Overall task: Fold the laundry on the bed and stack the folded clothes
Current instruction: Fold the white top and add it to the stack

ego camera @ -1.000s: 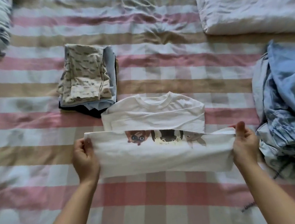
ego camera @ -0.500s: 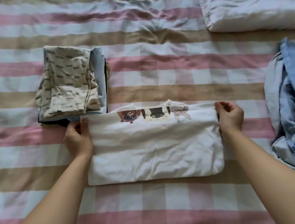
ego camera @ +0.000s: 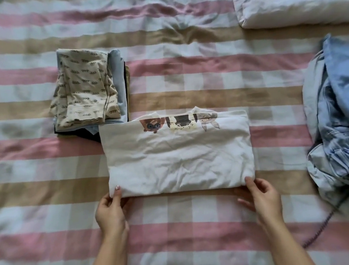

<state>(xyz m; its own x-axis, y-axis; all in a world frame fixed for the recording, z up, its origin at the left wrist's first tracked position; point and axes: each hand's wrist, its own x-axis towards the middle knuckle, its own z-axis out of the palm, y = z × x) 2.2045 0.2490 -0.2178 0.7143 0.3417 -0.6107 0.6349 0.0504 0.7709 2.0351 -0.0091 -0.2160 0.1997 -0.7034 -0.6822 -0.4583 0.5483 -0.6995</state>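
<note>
I have the white T-shirt [ego camera: 177, 157] lying flat in the middle of the bed [ego camera: 186, 85], folded into a wide rectangle with its cartoon print along the far edge. My left hand [ego camera: 111, 212] pinches the near left corner, thumb on top and fingers tucked beneath. My right hand [ego camera: 262, 198] is at the near right corner with its thumb touching the fold and its fingers loosely spread. I cannot tell whether it has a grip on the cloth. The stack of folded clothes [ego camera: 85, 93] sits to the far left, and the shirt's far left corner overlaps its near right corner. The loose blue laundry [ego camera: 339, 119] is heaped well apart on the right.

I judge the shirt is nearly done and due for the stack. To do it well, I would get the fingers of both hands under every layer before lifting, or the lower layers will slide out. The cotton looks soft and should sag in the middle, so I would keep the hands level and the edge taut. The shirt is wider than the stack, so one more fold from side to side would suit it. I would lift clear first, so the overlapped corner does not drag the stack askew.
</note>
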